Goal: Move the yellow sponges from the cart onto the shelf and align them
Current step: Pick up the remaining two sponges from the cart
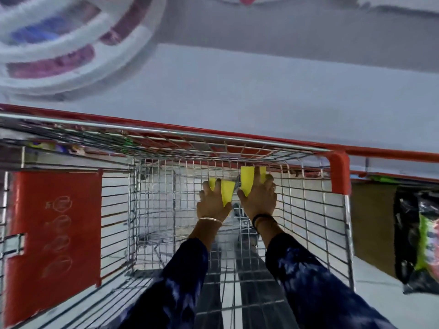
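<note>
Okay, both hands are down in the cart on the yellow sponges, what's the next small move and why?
Probably lift both hands straight up out of the cart. The left hand and right hand each already grip a yellow sponge low in the wire basket, so the sponges must clear its rim before they can go toward the shelf.

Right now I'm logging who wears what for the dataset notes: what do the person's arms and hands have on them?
Both arms wear long dark navy sleeves with a mottled paler blue pattern. The left hand has a thin gold bangle at the wrist; the right hand has a dark band at the wrist. No gloves.
</note>
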Available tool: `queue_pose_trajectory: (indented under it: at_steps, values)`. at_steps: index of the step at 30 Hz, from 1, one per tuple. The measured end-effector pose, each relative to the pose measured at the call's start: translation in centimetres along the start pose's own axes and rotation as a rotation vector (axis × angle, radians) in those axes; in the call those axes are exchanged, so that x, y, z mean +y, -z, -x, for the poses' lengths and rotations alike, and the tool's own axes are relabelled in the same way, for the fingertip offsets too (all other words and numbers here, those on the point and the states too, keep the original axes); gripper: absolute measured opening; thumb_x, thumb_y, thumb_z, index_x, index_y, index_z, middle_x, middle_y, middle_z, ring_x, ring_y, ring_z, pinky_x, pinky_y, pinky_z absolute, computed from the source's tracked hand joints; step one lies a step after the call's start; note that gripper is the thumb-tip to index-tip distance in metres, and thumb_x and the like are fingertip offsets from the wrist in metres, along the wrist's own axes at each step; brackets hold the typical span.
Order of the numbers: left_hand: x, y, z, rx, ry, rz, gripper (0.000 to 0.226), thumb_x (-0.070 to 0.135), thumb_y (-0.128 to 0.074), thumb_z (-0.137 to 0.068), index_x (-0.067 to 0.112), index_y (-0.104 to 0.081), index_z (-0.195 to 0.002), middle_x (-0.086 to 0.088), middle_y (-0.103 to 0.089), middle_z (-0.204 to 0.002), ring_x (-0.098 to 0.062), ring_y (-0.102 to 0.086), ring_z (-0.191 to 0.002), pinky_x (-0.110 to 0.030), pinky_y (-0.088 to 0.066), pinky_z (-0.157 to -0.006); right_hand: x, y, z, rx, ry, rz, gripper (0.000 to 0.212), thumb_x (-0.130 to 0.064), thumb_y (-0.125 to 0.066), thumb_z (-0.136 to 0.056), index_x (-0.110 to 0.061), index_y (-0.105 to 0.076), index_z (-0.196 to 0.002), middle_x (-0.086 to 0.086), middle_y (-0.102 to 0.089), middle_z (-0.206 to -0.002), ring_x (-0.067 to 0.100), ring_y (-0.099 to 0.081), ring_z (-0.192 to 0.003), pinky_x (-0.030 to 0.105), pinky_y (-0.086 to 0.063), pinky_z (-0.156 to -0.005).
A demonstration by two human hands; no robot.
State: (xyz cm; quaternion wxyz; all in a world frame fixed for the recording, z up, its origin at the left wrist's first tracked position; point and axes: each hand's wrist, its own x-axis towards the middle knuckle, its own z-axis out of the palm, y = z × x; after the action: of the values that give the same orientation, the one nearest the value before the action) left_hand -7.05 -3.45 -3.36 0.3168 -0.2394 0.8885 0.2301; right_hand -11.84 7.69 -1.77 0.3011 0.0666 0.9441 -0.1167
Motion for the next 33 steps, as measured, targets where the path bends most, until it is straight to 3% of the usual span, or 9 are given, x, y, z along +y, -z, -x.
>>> queue_pose_trajectory:
  at_steps: [6, 11, 17, 24, 29, 33]
  values:
    - [0.5, 0.0, -0.1, 0.035, 0.02, 0.031, 0.081, 0.036, -0.07, -0.076, 0.02, -0.026, -0.143, -0.015, -0.027, -0.142, -0.036, -0.04, -0.126, -0.046, -0.057, -0.081, 0.1, 0.0, -0.1, 0.059, 0.015, -0.009, 0.088, -0.042, -0.066, -0.078, -0.027, -0.016, -0.149, 0.019, -0.034, -0.141, 0.038, -0.045, -0.121, 0.044, -0.049, -0.087]
    - [0.7, 2.1, 1.3, 0.027, -0.012, 0.057, 0.082, 0.032, -0.072, -0.073, 0.022, -0.029, -0.142, -0.016, -0.027, -0.141, -0.037, -0.042, -0.124, -0.045, -0.055, -0.082, -0.4, 2.4, 1.8, 0.03, -0.014, -0.004, 0.086, -0.044, -0.068, -0.077, -0.03, -0.021, -0.147, 0.019, -0.034, -0.14, 0.039, -0.046, -0.121, 0.042, -0.051, -0.078]
    - [1.5, 5.7, 5.3, 0.017, -0.071, 0.049, 0.082, 0.035, -0.072, -0.076, 0.021, -0.029, -0.144, -0.022, -0.02, -0.148, -0.043, -0.042, -0.126, -0.049, -0.052, -0.091, -1.0, 7.1, 5.8, 0.006, 0.02, -0.037, 0.087, -0.046, -0.069, -0.074, -0.032, -0.023, -0.147, 0.019, -0.025, -0.15, 0.042, -0.042, -0.129, 0.048, -0.05, -0.088]
    - [3.1, 12.0, 11.2, 0.073, -0.12, 0.14, 0.091, 0.041, -0.074, -0.076, 0.019, -0.024, -0.149, -0.027, -0.013, -0.153, -0.046, -0.038, -0.131, -0.046, -0.045, -0.101, -1.8, 15.5, 11.5, 0.055, 0.114, -0.041, 0.083, -0.059, -0.068, -0.07, -0.028, -0.035, -0.14, 0.018, -0.047, -0.131, 0.037, -0.058, -0.112, 0.04, -0.051, -0.085]
    - [5.9, 17.7, 16.2, 0.155, -0.158, 0.114, 0.088, 0.044, -0.074, -0.075, 0.021, -0.027, -0.146, -0.025, -0.023, -0.147, -0.04, -0.049, -0.123, -0.039, -0.045, -0.098, -2.3, 22.3, 15.4, 0.103, 0.172, -0.041, 0.088, -0.064, -0.065, -0.071, -0.026, -0.033, -0.143, 0.018, -0.043, -0.14, 0.038, -0.051, -0.123, 0.043, -0.048, -0.093]
    - [8.2, 22.5, 19.6, 0.189, -0.195, 0.114, 0.084, 0.047, -0.073, -0.074, 0.021, -0.032, -0.143, -0.023, -0.024, -0.144, -0.043, -0.05, -0.121, -0.041, -0.046, -0.101, -2.7, 27.6, 17.9, 0.122, 0.189, -0.058, 0.085, -0.063, -0.065, -0.07, -0.029, -0.033, -0.142, 0.014, -0.046, -0.136, 0.035, -0.048, -0.125, 0.043, -0.044, -0.096]
